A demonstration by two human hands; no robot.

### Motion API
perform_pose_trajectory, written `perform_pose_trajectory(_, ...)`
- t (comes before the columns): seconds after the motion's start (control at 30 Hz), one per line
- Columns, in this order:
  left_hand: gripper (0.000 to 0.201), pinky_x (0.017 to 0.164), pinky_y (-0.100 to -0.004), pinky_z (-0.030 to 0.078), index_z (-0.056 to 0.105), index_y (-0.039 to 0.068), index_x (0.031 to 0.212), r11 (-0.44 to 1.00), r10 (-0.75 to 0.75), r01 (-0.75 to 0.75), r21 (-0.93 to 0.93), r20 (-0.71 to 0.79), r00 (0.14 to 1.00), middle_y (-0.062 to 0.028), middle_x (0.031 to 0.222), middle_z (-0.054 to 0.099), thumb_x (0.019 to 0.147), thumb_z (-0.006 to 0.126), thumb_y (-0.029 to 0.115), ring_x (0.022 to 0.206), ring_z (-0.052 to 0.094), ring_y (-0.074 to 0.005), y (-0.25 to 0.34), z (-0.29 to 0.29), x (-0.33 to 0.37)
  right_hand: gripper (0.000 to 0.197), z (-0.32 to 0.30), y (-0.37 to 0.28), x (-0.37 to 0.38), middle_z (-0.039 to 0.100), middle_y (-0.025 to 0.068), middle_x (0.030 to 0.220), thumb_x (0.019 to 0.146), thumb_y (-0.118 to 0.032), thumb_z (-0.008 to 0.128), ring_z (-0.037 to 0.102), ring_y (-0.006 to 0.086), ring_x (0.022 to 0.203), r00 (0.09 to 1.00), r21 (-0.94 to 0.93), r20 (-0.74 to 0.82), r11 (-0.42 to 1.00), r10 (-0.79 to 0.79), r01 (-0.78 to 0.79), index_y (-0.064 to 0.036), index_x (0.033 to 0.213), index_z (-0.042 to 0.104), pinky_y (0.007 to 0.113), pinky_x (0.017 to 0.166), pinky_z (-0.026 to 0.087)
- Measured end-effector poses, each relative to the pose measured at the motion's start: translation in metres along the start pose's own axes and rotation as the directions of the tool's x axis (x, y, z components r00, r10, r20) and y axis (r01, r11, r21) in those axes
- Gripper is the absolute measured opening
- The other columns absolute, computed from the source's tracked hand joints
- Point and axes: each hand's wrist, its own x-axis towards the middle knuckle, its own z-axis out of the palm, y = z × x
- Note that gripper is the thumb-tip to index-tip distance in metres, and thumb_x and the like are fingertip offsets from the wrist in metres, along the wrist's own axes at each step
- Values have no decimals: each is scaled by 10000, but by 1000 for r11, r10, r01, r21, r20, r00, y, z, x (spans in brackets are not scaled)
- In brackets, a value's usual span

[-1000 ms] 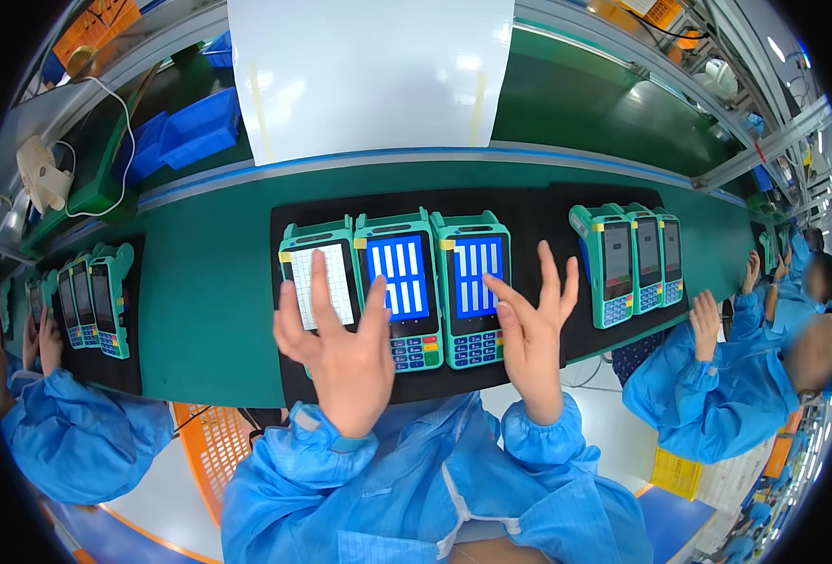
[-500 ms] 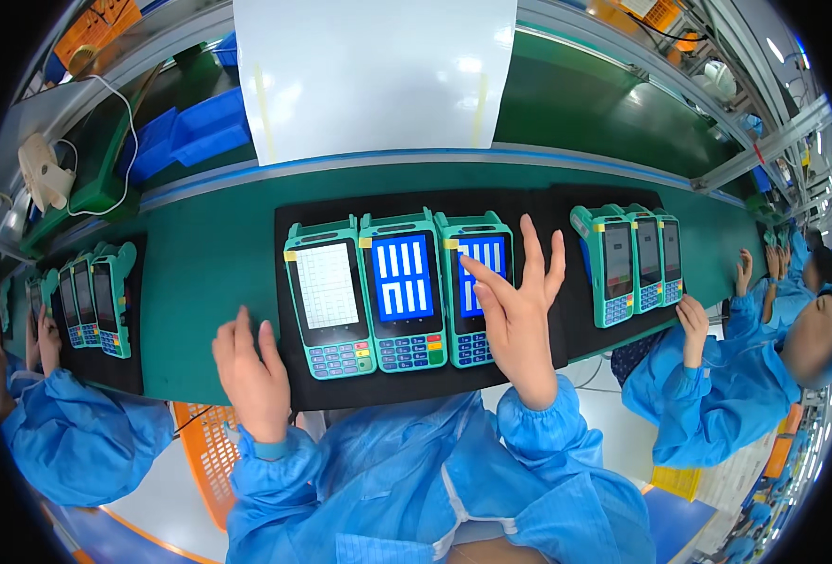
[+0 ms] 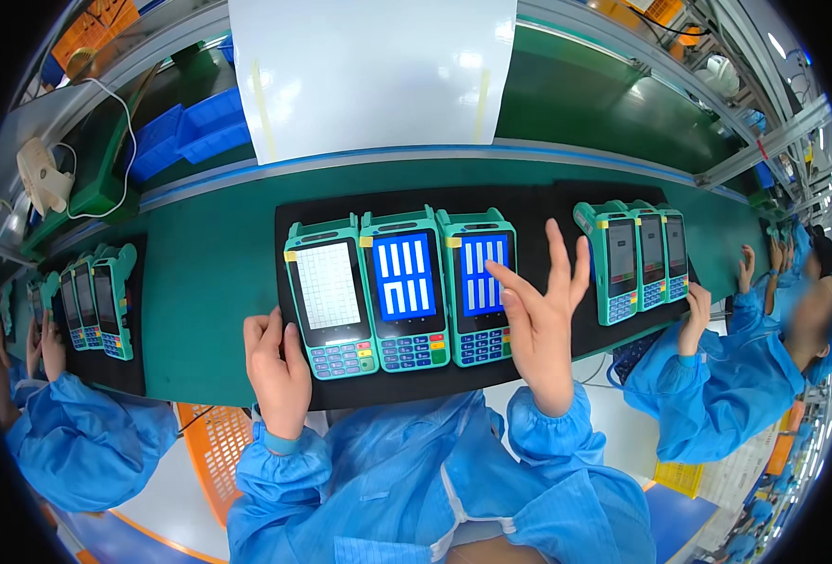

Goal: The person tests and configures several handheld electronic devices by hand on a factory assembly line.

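Three teal payment terminals stand side by side on a black mat in front of me. On the left terminal (image 3: pixel 329 291) the screen is white with a thin grid. The middle terminal (image 3: pixel 404 277) shows blue with white bars, and so does the right terminal (image 3: pixel 480 282). My right hand (image 3: pixel 546 343) has its fingers spread, its index fingertip at the right terminal's screen; whether it touches cannot be made out. Beside the left terminal's lower left edge is my left hand (image 3: pixel 280 376), holding nothing, fingers slightly bent and apart.
The black mat (image 3: pixel 407 202) lies on a green bench. More terminals (image 3: pixel 630 263) stand at the right, where a co-worker's hand (image 3: pixel 693 320) rests, and others (image 3: pixel 106 305) at the left by another co-worker. A white sheet (image 3: pixel 374 75) hangs behind; blue bins (image 3: pixel 211 127) sit back left.
My left hand has moved right, closer to the left terminal. My right hand has shifted right, its index finger now over the middle of the right terminal's screen, where more bars show.
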Motion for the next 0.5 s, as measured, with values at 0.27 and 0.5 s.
perform_pose_trajectory(0.27, 300, 743, -356, 485, 601, -115, 1164, 987, 94, -73, -140, 152, 984, -182, 968, 550, 905, 583, 35, 843, 583, -312, 32, 34, -6, 215, -2, -4, -11, 231, 192, 1583, 954, -165, 601, 30, 490, 1455, 999, -42, 35, 999, -14, 15, -186, 1106, 752, 598, 1155, 92)
perform_pose_trajectory(0.5, 450, 842, -372, 474, 466, -148, 1308, 927, 190, -31, -374, 397, 898, -207, 1092, 491, 923, 576, 58, 958, 561, -331, 81, 83, -8, 235, -21, 25, -19, 252, 184, 1577, 970, -205, 570, 29, 482, 1462, 992, -201, -120, 977, 40, -64, -209, 1117, 753, 643, 1138, 42)
